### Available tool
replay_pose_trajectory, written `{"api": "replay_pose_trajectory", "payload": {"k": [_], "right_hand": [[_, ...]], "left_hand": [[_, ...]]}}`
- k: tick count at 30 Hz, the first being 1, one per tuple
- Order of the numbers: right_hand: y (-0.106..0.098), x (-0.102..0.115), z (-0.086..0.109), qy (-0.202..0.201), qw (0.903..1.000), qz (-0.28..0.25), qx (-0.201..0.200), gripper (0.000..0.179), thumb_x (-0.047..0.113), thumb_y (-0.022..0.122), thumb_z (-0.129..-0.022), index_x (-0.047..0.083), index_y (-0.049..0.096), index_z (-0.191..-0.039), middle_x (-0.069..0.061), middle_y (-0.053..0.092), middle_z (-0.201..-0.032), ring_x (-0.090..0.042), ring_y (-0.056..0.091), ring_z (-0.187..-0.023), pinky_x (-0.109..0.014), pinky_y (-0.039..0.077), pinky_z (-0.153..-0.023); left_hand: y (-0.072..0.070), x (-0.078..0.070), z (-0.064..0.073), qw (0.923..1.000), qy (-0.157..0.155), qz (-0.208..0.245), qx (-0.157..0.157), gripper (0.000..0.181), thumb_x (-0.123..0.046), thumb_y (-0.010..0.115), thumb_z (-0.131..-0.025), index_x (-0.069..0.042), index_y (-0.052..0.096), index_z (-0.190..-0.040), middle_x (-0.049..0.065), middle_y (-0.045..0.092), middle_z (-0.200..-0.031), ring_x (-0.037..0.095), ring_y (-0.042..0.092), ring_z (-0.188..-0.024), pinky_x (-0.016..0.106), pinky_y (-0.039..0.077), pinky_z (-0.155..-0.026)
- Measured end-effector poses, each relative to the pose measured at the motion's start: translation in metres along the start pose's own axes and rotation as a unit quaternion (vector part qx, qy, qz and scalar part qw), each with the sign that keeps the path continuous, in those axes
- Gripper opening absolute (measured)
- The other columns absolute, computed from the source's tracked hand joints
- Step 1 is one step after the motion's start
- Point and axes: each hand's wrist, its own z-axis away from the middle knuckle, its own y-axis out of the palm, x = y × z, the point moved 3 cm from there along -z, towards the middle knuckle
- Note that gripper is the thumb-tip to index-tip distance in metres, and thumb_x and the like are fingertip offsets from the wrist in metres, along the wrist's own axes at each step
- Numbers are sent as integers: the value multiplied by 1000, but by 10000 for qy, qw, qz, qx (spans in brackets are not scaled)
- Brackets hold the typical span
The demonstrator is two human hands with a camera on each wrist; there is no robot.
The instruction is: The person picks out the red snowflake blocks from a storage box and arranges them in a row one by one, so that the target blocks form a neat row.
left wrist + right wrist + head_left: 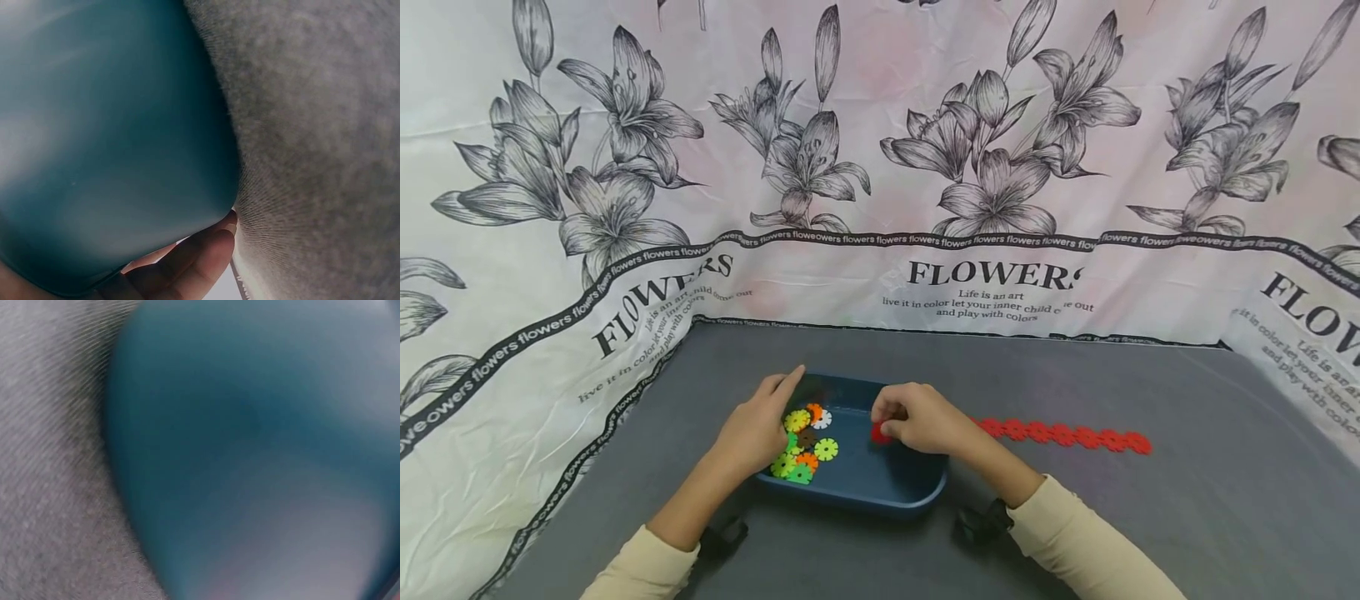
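Note:
A dark blue plastic tray sits on the grey cloth with several notched plastic discs in its left part: yellow-green, green, orange, white and brown. My left hand grips the tray's left end. In the left wrist view its fingers lie against the outside of the tray wall. Over the tray's right part, my right hand pinches a red notched disc between thumb and fingers. In the right wrist view the tray's outer wall hides that hand.
A chain of joined red discs lies on the grey cloth to the right of the tray, its near end behind my right forearm. A flower-printed curtain stands along the back and sides.

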Motion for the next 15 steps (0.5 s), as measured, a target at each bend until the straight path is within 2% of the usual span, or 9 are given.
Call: {"api": "replay_pose_trajectory", "payload": {"k": [8,15], "right_hand": [[-8,-4,1,21,9966,-763,-311,14,-5,69,-90,3,71,-101,-6,70,-89,-12,67,-74,-26,55,-70],[-14,-3,4,120,9927,-1074,-536,13,-1,72,-89,2,74,-101,-5,72,-89,-17,68,-75,-30,55,-70]], "left_hand": [[1,-2,1,10000,26,-5,-8,84,14,54,-82,-11,30,-159,22,42,-147,14,30,-44,30,32,-45],[2,-1,1,10000,-73,2,21,84,13,54,-83,-12,30,-159,22,41,-148,14,31,-44,30,32,-45]]}}
